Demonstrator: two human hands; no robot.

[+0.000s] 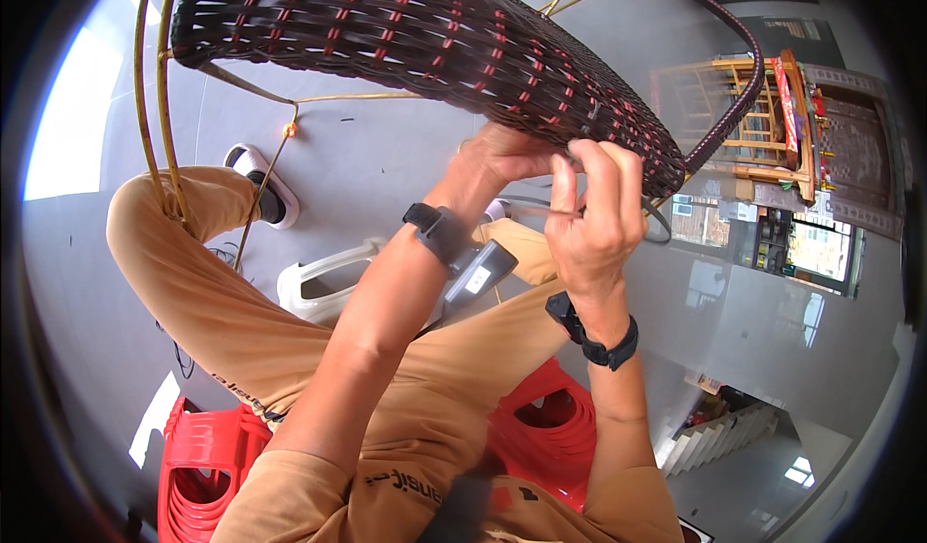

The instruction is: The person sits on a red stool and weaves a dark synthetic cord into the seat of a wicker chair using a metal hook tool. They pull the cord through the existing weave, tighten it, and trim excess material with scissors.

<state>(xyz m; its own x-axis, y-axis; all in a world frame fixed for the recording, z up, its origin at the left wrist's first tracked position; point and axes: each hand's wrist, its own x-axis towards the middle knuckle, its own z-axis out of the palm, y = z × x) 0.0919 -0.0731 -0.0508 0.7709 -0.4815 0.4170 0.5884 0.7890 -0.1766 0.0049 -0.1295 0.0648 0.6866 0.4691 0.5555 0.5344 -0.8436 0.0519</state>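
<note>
A dark brown woven plastic-rattan panel [434,32] with short red accents spans the top of the view, on a gold-coloured metal chair frame [165,101]. At its lower right edge, my left hand [510,153] reaches against the underside, its fingertips partly hidden by the weave and my other hand. My right hand [597,217] pinches a thin dark weaving strip [659,224] between thumb and fingers close to the same edge. The strip's loose length curves out on both sides of that hand. Black bands with small devices circle both wrists.
Gold frame legs rest by my bent left knee [137,203]. Between my legs stands a white plastic stool [326,282]. Red plastic stools [217,442] are beneath and beside me. Wooden furniture [768,123] stands at right on the grey tiled floor [376,145], with stairs [717,434] lower right.
</note>
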